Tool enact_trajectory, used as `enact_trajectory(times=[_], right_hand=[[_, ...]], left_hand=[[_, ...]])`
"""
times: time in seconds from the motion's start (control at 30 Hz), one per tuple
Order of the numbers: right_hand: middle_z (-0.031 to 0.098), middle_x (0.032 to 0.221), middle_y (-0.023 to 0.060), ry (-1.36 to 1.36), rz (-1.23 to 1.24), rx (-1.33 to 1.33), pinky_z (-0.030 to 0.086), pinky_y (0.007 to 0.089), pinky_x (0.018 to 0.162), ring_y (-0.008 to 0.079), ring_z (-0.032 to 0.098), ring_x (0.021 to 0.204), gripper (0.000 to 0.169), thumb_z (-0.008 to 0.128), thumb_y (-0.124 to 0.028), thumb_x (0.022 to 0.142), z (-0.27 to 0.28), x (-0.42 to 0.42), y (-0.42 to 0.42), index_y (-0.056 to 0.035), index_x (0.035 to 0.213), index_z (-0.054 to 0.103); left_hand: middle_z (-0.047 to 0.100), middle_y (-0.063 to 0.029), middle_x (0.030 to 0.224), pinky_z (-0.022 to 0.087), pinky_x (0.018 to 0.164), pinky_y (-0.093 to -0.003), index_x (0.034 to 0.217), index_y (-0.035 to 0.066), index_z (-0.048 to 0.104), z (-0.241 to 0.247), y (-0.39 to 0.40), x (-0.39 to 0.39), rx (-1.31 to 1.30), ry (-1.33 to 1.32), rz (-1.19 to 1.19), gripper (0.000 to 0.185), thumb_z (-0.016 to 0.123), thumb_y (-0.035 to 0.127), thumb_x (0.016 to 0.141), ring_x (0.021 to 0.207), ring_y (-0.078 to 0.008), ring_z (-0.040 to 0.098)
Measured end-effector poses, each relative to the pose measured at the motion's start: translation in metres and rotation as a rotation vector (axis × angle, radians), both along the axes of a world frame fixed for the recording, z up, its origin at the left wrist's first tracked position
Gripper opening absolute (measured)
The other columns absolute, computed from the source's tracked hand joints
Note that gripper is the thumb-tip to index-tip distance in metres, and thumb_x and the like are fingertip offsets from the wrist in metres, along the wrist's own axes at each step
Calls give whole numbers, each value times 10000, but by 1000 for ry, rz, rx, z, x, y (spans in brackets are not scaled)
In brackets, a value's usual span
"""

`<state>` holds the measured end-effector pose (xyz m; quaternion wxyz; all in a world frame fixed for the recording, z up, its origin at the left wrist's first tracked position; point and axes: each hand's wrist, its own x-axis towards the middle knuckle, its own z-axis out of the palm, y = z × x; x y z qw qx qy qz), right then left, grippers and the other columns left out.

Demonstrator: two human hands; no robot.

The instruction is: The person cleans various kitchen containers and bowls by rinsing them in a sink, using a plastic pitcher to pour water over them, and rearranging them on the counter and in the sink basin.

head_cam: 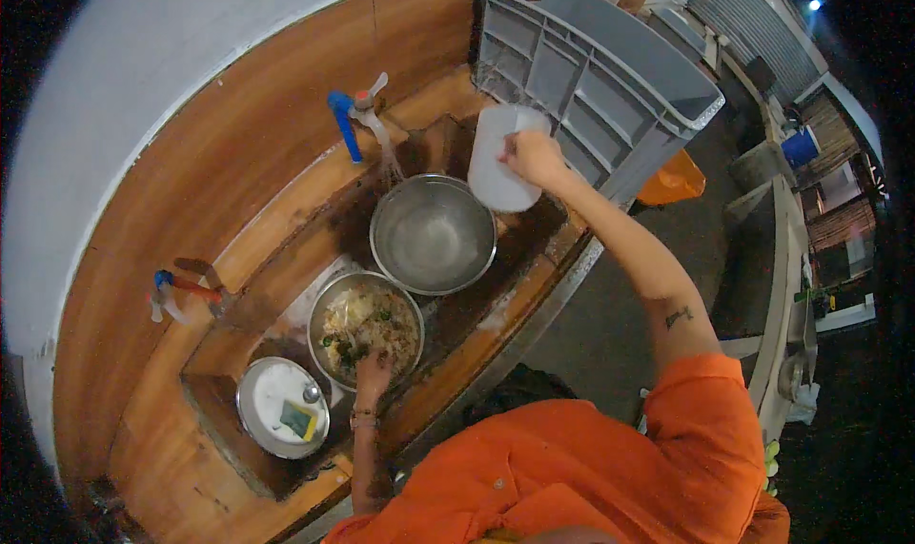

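Observation:
My right hand (532,158) grips a whitish plastic container (500,168) near the right end of the sink, beside a grey crate. Below and left of it stands a round steel bowl (432,235), with what looks like liquid inside. The fingers of my left hand (374,372) reach over the near rim of a second steel bowl (342,329), into mixed food with green and pale bits; whether they hold any is hidden. A third, smaller steel bowl (275,394) holds white suds, a green-and-yellow sponge (299,420) and a small round metal thing (311,392).
The bowls stand in a long tiled sink (529,286). A blue-piped tap (362,108) and a red-piped tap (179,290) stick out at its wall side. The large grey crate (572,86) rises at the far right end. An orange object (673,179) lies beyond it.

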<state>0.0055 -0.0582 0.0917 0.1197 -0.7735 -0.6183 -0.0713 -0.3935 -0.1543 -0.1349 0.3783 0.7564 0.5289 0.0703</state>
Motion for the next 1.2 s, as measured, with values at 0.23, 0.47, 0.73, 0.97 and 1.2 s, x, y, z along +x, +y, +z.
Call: enact_trajectory(times=[0.23, 0.47, 0.73, 0.97, 1.2], right_hand=[[533, 519, 106, 903, -67, -495, 409, 312, 460, 166, 502, 444, 223, 609, -211, 665, -9, -6, -10, -20, 564, 554], [541, 536, 116, 331, 38, -235, 420, 335, 480, 194, 526, 482, 257, 592, -255, 652, 7, 19, 58, -15, 566, 560], [584, 714, 154, 237, -24, 8, 446, 378, 603, 310, 570, 679, 212, 544, -245, 695, -44, -15, 22, -111, 844, 616], [596, 752, 66, 1287, -137, -392, 448, 302, 477, 150, 542, 617, 197, 591, -169, 690, -195, -29, 11, -24, 823, 597], [577, 700, 89, 1723, -122, -492, 451, 373, 515, 221, 556, 609, 189, 546, -239, 716, -381, 31, 15, -61, 762, 592]], left_hand=[[562, -207, 782, 432, 666, -408, 966, -15, 525, -17, -5, -1, -66, 90, 21, 369, 525, 272, 733, 738, -335, 539], [554, -217, 799, 416, 696, -432, 923, 2, 538, -5, -2, -2, 81, 59, -7, 332, 521, 271, 728, 793, -358, 522], [557, -222, 826, 385, 754, -431, 945, -28, 516, -16, -2, -7, -25, 122, -21, 371, 514, 282, 742, 782, -371, 520], [557, -220, 827, 402, 723, -431, 951, -14, 517, -1, -10, -13, -141, 175, -11, 336, 498, 264, 763, 783, -353, 525], [566, -209, 842, 412, 710, -423, 947, 12, 531, -57, -16, -42, 80, 88, -55, 303, 486, 256, 774, 769, -358, 535]])
